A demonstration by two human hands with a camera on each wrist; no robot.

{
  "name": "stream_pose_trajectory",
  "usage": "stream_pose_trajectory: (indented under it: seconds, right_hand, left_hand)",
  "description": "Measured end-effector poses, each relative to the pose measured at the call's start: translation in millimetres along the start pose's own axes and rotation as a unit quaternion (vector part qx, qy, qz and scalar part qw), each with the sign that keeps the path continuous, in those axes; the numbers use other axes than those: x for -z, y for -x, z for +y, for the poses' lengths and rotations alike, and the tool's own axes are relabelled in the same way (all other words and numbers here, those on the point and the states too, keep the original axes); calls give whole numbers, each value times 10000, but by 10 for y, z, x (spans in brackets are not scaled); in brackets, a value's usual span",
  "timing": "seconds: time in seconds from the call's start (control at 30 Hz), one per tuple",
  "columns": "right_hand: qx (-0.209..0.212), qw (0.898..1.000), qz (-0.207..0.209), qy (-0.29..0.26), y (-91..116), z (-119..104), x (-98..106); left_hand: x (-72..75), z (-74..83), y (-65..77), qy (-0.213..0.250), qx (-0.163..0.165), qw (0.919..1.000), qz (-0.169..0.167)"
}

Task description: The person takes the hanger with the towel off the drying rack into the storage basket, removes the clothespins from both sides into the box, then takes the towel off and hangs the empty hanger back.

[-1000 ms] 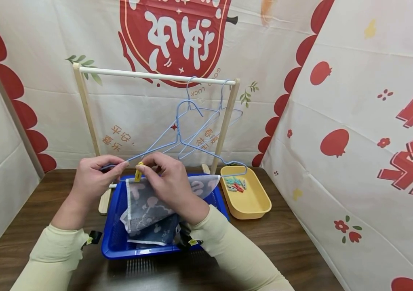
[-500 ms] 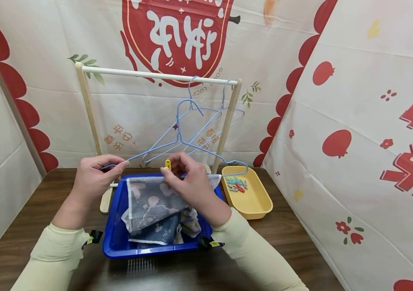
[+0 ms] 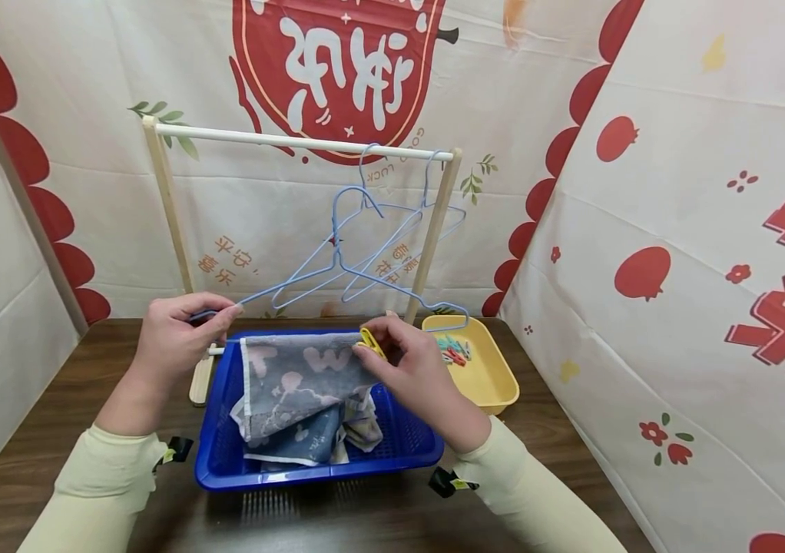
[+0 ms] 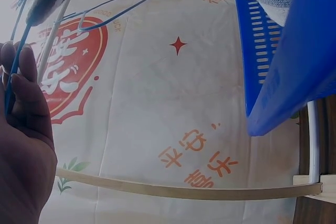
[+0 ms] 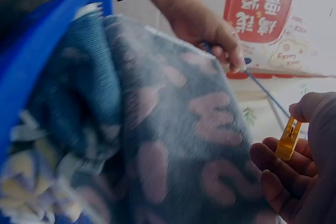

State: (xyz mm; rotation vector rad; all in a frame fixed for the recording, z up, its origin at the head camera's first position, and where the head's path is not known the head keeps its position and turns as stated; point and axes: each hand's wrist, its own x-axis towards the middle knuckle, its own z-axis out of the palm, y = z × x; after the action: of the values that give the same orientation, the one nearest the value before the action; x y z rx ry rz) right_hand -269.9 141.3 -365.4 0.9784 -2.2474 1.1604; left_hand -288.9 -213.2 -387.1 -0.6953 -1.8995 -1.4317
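Note:
My left hand [image 3: 181, 338] pinches the left end of a blue wire clothes hanger [image 3: 339, 265] and holds it up over the basket. A grey towel [image 3: 296, 372] with pink letters hangs along the hanger's lower bar, its bottom hanging into the basket. At the towel's top edge, toward the right, my right hand [image 3: 413, 369] pinches a yellow clothespin [image 3: 372, 342] between thumb and fingers. In the right wrist view the clothespin [image 5: 288, 139] stands close beside the towel's edge, the other fingers loosely bent. In the left wrist view, my left fingers wrap the blue wire [image 4: 16, 61].
Under the towel, a blue basket [image 3: 309, 478] holds more cloths [image 3: 362, 426]. A yellow tray [image 3: 496, 384] with several small clothespins [image 3: 455, 352] stands to the right. Behind is a rack with a white rail [image 3: 261, 138], where two blue hangers [image 3: 427, 184] hang at the right.
My right hand has moved right along the towel's top edge, carrying the yellow clothespin from the left corner. The left hand still holds the hanger in nearly the same place.

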Motion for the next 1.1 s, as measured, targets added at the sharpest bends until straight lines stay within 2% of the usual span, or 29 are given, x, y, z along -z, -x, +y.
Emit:
stream_pose_trajectory:
  seconds: [0.1, 0.23, 0.4, 0.5, 0.67, 0.8, 0.9, 1.0, 1.1]
  right_hand:
    - [-22, 10000, 10, 78, 103, 70, 76]
    - [215, 9997, 70, 80, 225, 174, 210]
    - [483, 9979, 246, 363, 385, 447, 390]
    - [141, 9971, 239, 712, 470, 632, 489]
    - [-927, 9896, 73, 1100, 541, 874, 638]
    - [-1805, 9732, -54, 1421, 537, 1046, 749]
    - [-2382, 9559, -286, 1695, 511, 1187, 810]
    - [-2863, 9333, -680, 2057, 458, 1365, 855]
    - [-3308, 9036, -1185, 2452, 359, 1559, 892]
  left_hand:
    - [-3, -8, -1, -1, -27, 10000, 22]
    - [0, 2, -3, -34, 3, 10000, 91]
    - [20, 30, -8, -97, 21, 9999, 99]
    - [27, 32, -10, -144, -6, 9999, 53]
    - [23, 17, -14, -169, -79, 9998, -6]
    - [19, 15, -19, -155, -106, 9998, -40]
    - [16, 15, -20, -137, -103, 9998, -59]
    - [12, 10, -20, -137, -110, 9998, -70]
    - [7, 4, -16, -127, -124, 9998, -66]
